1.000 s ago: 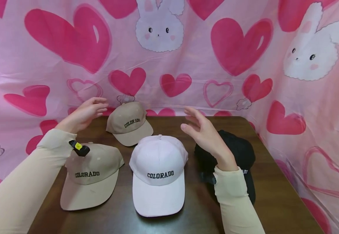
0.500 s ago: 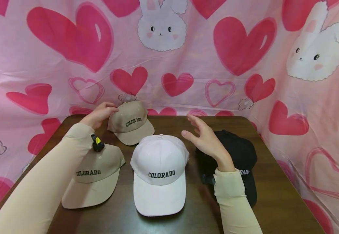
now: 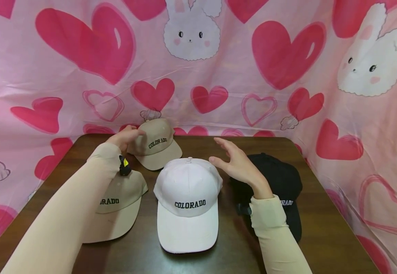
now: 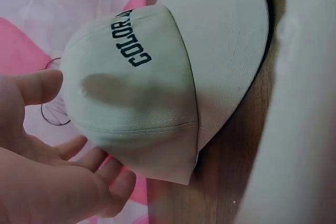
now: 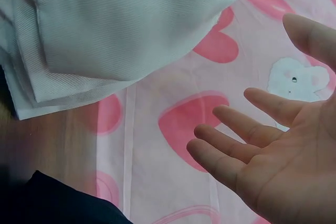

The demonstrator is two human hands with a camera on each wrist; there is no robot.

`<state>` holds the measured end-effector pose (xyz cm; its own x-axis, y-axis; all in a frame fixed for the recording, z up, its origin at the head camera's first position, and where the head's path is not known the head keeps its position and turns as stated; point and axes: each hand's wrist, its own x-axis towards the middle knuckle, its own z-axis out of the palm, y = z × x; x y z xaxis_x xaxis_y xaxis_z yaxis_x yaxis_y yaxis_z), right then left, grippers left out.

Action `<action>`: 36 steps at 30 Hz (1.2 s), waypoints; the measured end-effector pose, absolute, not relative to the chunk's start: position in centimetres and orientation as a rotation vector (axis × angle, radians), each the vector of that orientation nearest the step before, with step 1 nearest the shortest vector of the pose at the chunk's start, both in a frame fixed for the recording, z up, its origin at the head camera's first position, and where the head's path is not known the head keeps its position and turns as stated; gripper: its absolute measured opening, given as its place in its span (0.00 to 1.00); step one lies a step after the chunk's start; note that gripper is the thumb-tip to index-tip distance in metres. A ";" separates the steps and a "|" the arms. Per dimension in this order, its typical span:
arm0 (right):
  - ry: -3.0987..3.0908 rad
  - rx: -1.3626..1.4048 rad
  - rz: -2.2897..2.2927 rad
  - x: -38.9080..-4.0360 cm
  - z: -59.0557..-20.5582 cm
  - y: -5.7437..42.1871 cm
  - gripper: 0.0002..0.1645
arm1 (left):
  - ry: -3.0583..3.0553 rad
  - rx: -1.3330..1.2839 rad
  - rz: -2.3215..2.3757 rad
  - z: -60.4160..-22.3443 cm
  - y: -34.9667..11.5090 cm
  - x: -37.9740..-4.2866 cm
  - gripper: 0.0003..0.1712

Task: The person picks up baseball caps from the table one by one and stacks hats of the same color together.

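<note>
A beige cap (image 3: pixel 158 133) lettered COLORADO sits at the back left of the table. Beside its crown is my left hand (image 3: pixel 127 137); in the left wrist view, the thumb is raised off the crown (image 4: pixel 142 98). The other fingers lie along the cap's lower edge, and whether they touch it I cannot tell. My right hand (image 3: pixel 237 164) is held in the air with fingers spread, between a white COLORADO cap (image 3: pixel 189 190) and a black cap (image 3: pixel 282 179). Nothing is in its palm in the right wrist view, where the white cap (image 5: pixel 131 30) hangs into the upper left.
A second beige cap (image 3: pixel 124 209) lies at the front left, partly hidden by my left sleeve. All the caps stand on a dark wooden table (image 3: pixel 232 243). Behind it and along the right hangs a pink cloth (image 3: pixel 226 68) with hearts and rabbits.
My left hand has moved right and slightly down, from the air left of the far beige cap to beside its crown. The right hand has sunk slightly. The caps keep their places.
</note>
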<state>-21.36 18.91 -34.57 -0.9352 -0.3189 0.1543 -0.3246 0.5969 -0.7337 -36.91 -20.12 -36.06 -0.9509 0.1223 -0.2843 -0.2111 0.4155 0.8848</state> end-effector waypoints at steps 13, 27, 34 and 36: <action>-2.833 0.560 1.252 -21.8 -34.5 19.2 0.47 | 2.385 0.029 1.211 -35.6 -20.3 -37.2 0.48; -2.819 0.547 1.279 -22.6 -33.8 19.3 0.47 | 2.471 0.210 1.440 -34.2 -17.4 -36.8 0.29; -2.799 0.566 1.277 -23.2 -32.7 19.0 0.44 | 2.724 0.367 1.425 -31.7 -16.5 -35.7 0.21; -2.788 0.569 1.283 -23.4 -32.4 18.9 0.42 | 2.779 0.402 1.411 -31.0 -16.5 -35.5 0.21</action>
<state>-23.40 18.90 -32.43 -0.9334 -0.3170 0.1680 -0.3338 0.5958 -0.7305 -35.46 -16.51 -30.95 -0.9673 0.2257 0.1154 0.2263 0.5642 0.7940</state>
